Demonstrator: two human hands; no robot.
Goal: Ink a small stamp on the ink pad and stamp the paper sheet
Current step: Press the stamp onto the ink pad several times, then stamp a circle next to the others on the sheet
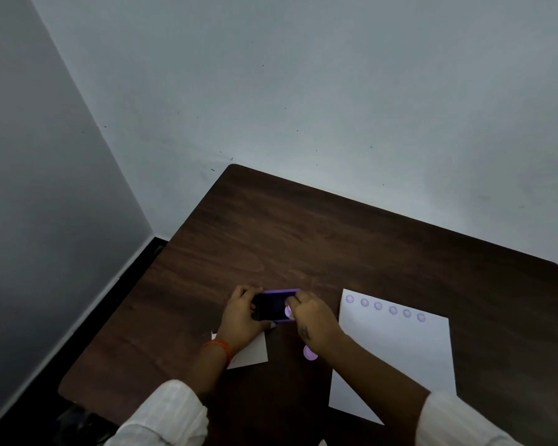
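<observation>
— Where now? Right hand (306,320) pinching small round lilac stamp (288,312) on purple rectangular ink pad (276,305), steadied by gripping left hand (244,312).

— Next? White paper sheet (397,352) just right of right hand.

We look down on a dark wooden table (303,239) with a purple ink pad (276,305) near its middle. Our left hand (242,313) grips the pad's left edge. Our right hand (313,317) presses a small lilac stamp (288,312) onto its dark surface. Right of the pad lies a white paper sheet (397,352) bearing six round purple prints (385,308).
</observation>
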